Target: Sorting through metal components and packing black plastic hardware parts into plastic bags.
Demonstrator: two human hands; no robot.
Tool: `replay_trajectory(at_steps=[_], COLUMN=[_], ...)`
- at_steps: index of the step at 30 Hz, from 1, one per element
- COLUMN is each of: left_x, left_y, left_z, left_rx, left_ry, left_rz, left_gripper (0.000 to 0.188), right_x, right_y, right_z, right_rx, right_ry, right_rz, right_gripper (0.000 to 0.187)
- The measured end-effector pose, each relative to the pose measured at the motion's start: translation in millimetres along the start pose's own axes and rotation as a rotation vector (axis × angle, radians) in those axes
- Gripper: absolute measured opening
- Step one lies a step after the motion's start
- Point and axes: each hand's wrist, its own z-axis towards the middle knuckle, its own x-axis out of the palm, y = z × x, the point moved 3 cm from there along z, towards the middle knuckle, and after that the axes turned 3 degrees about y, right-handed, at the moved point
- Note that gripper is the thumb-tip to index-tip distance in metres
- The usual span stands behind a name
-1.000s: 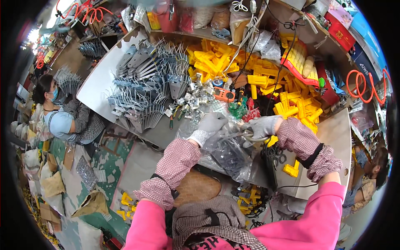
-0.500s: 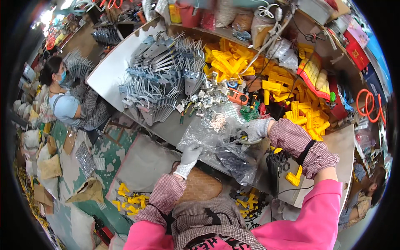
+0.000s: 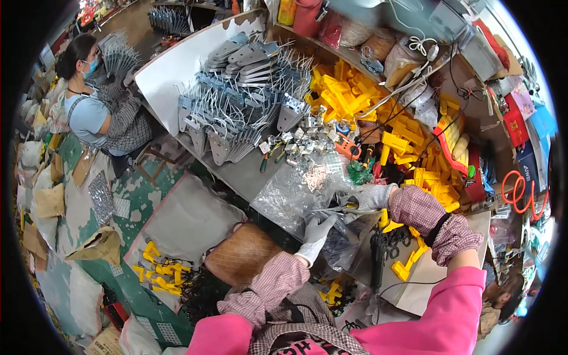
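Note:
My left hand [image 3: 318, 231], in a pale work glove, is at the near edge of the workbench. Its thumb and fingers are apart, against a clear plastic bag [image 3: 341, 251] of dark pieces. Farther right, my gloved right hand [image 3: 376, 196] is closed around a slim grey metal tool [image 3: 349, 208], whose kind I cannot make out. That tool points left over the bag. Beyond it, small copper-coloured pieces [image 3: 315, 177] lie on clear plastic sheeting [image 3: 281, 192]. A heap of small silvery metal parts [image 3: 309, 135] sits just past them.
Grey metal brackets with white wires [image 3: 236, 106] are stacked at the far left of the bench. Yellow plastic parts [image 3: 343, 92] fill its back and right. A brown stool [image 3: 244, 253] stands below the edge. At the left, another person [image 3: 97, 112] handles similar wired parts.
My left hand has moved right, from the plastic sheeting's near edge to the bag of dark pieces. My right hand stays near the same spot with the tool. The view has shifted slightly.

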Motion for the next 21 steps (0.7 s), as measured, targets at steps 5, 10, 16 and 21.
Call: replay_trajectory(at_steps=[5,10,16,21], left_x=[26,4,2,-9], left_y=[-18,-10,-17,-9], left_z=[-5,-4,-21,-22], left_rx=[0.164,0.088,0.151,0.177], left_ry=[-0.102,-0.076,-0.046,-0.042], left_rz=[0.135,0.169,0.302,0.371], left_gripper=[0.027,0.026,0.033,0.034], right_x=[17,-6,0,-2], right_y=[-24,19,9,21], right_z=[10,13,-2,-14], right_rx=[-0.027,-0.203,-0.019,0.087], right_ry=[-0.045,-0.212,0.052,0.17], right_rz=[-0.002,-0.002,0.031,0.117], right_gripper=[0.069,0.062,0.068,0.071])
